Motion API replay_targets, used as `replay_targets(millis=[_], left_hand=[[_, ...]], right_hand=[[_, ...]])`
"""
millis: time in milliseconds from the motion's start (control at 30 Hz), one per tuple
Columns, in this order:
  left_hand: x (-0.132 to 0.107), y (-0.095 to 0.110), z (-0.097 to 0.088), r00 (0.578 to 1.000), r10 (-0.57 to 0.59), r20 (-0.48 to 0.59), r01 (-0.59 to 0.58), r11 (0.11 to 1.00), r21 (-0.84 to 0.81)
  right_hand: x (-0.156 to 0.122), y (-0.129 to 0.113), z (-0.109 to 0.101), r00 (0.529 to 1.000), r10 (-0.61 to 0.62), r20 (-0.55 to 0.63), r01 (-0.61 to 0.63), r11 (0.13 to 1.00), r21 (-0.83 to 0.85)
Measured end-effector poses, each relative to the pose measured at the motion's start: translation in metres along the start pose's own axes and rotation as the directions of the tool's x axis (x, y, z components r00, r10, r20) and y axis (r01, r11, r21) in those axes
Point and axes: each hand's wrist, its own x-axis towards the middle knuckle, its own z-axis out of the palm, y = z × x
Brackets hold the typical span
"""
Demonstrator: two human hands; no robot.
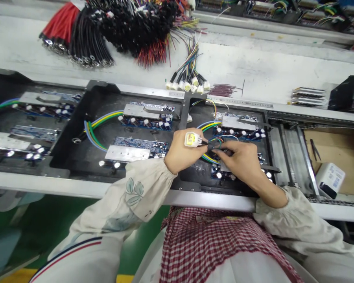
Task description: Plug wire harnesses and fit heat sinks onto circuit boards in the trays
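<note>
Partly hidden wires (216, 144) between hands (181, 153) (238, 160)

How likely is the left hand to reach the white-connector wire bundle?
Probably yes: the left hand, holding a white plug, sits near the bundle, with only the tray's black frame between.

My left hand (179, 153) and right hand (238, 159) work close together, almost touching at the fingertips. The left hand is closed in a firm pinch, its wrist angled inward. The right fingers (218, 154) extend leftward in a precision pinch, back of the hand upward. My left forearm (129, 200) is fully sleeved; my right forearm (273, 192) is bare above a gathered cuff (271, 206).
</note>
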Motion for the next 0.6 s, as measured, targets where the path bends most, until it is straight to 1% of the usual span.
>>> replay_targets(millis=[333,433,533,600], left_hand=[[0.0002,0.0009,-0.0003,0.999,0.034,0.015,-0.035,0.998,0.059],[0.0005,-0.0006,0.0002,0.999,0.043,0.016,-0.044,0.996,0.076],[0.0011,-0.0022,-0.0007,0.998,0.057,0.02,-0.058,0.994,0.091],[-0.0001,-0.0004,-0.0032,0.994,0.102,0.046,-0.108,0.981,0.162]], right_hand=[[0.0001,0.0027,0.0006,0.999,-0.024,-0.03,0.023,0.999,-0.026],[-0.0002,0.0046,0.0007,1.0,-0.02,-0.014,0.02,0.999,-0.03],[0.0001,0.0057,0.0053,1.0,0.003,0.023,-0.002,0.998,-0.062],[0.0008,0.0029,0.0089,0.997,0.026,0.069,-0.019,0.995,-0.096]])
